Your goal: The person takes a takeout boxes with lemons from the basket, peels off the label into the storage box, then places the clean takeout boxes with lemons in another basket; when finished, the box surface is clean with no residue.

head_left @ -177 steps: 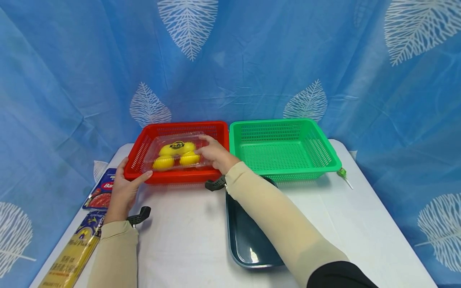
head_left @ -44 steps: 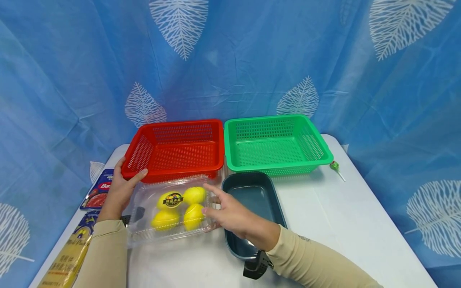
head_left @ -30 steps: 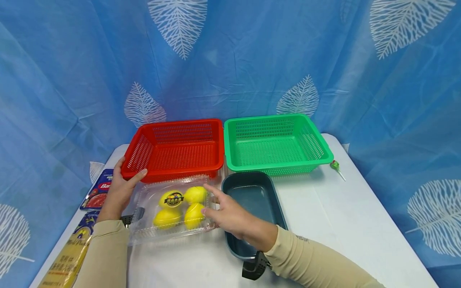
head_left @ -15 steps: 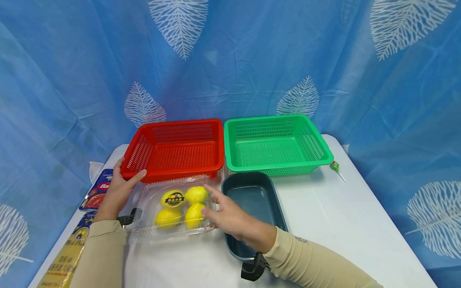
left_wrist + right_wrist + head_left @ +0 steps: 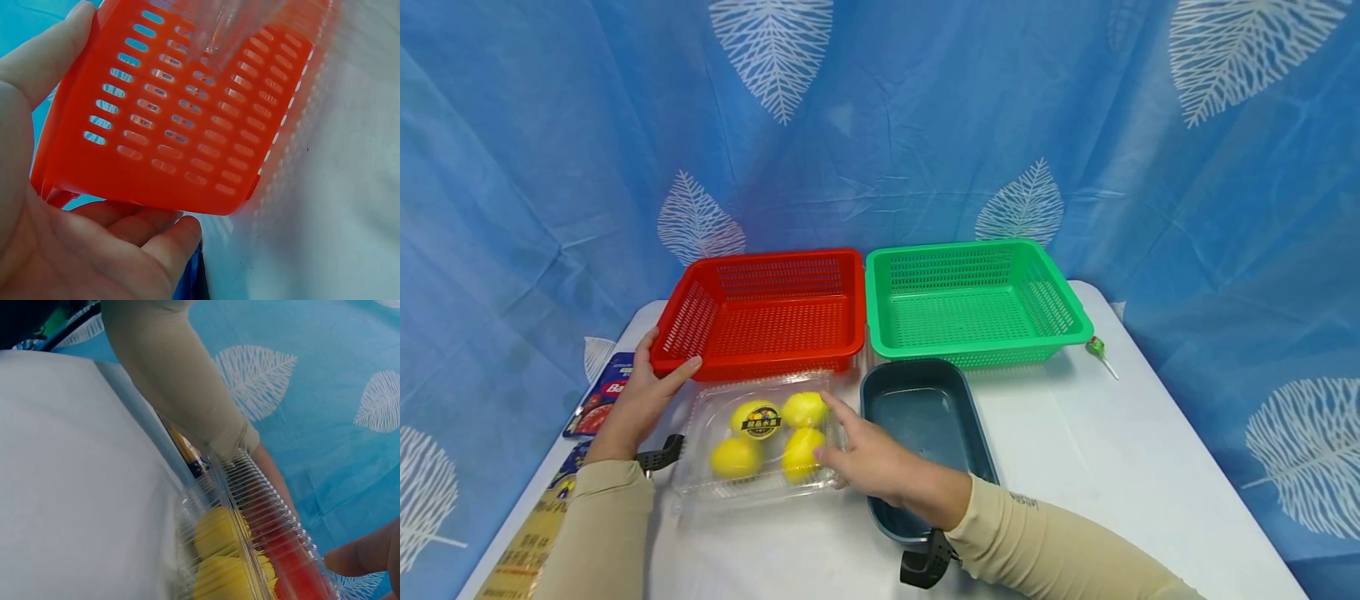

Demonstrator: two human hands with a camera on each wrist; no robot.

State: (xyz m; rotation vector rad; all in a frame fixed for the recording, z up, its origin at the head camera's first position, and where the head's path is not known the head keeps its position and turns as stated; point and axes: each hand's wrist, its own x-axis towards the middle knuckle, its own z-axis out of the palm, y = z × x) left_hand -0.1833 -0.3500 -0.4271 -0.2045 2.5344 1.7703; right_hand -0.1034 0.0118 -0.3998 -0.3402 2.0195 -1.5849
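Note:
A clear plastic clamshell box (image 5: 698,442) holds several yellow lemons (image 5: 806,410) and bears a dark round label. My right hand (image 5: 883,467) holds its right end, with thumb and index finger at the edge; the other fingers are hidden. The box is held in front of the red basket (image 5: 760,367), which has nothing in it. My left hand (image 5: 632,408) grips that basket's left front corner. In the left wrist view, the left hand (image 5: 69,244) has its thumb at one side of the basket corner and its fingers under the other.
A green basket (image 5: 955,342) stands right of the red one. A dark blue tray (image 5: 925,417) lies before it, partly under the right arm. A lollipop (image 5: 1099,348) lies far right. A blue meat-sauce packet (image 5: 598,400) and a yellow pasta packet (image 5: 523,542) lie along the left edge.
The box of lemons has come out of the red basket toward me. In the last half second it shifts slightly left, and the lemons move inside. The left hand stays at the basket corner.

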